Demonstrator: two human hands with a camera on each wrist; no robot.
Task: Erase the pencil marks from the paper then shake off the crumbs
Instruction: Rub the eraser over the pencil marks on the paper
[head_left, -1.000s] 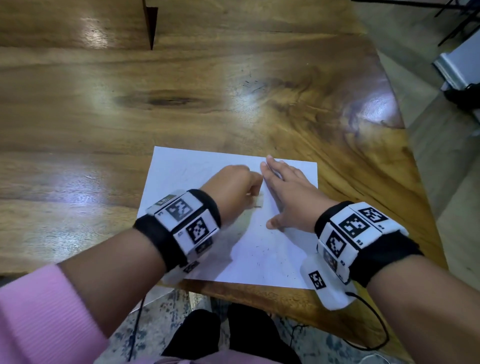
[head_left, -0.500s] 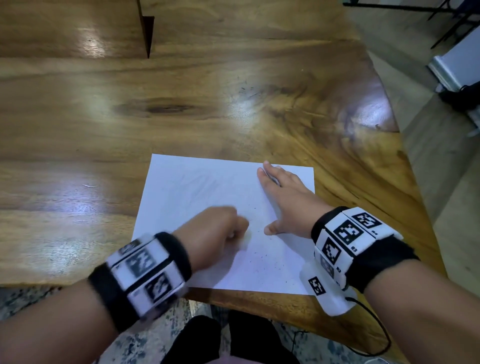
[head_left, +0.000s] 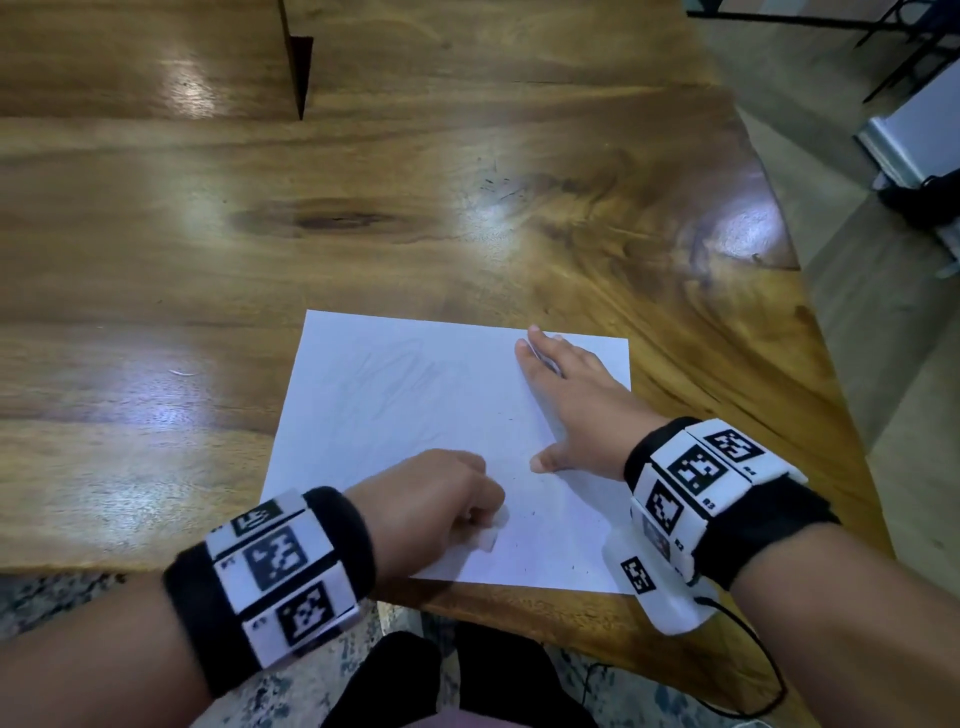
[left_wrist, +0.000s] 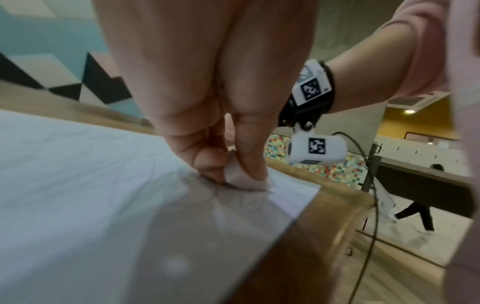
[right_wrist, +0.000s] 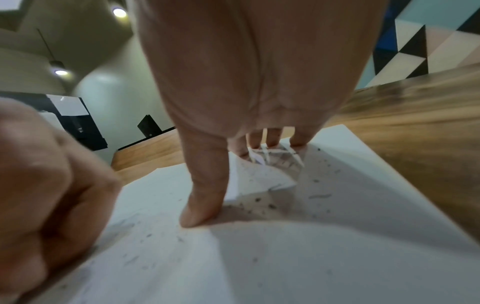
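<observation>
A white sheet of paper (head_left: 415, 415) lies at the near edge of the wooden table (head_left: 363, 218), with faint pencil marks (head_left: 400, 379) on its upper middle. Dark eraser crumbs (right_wrist: 262, 203) are scattered over its right half. My left hand (head_left: 441, 504) pinches a small white eraser (head_left: 491, 532) against the paper near its front edge; the left wrist view shows the eraser (left_wrist: 239, 176) between thumb and fingers. My right hand (head_left: 566, 405) lies flat on the sheet's right side, fingers straight, thumb spread toward me.
The table's right edge slants away close to the paper, with floor (head_left: 883, 364) beyond it. A dark notch (head_left: 298, 73) cuts into the tabletop at the far left. A cable (head_left: 753, 670) hangs from the right wrist unit below the table's front edge.
My left hand with the eraser has drawn back from beside the right hand's fingers toward the paper's near edge. The right hand stays pressed in place.
</observation>
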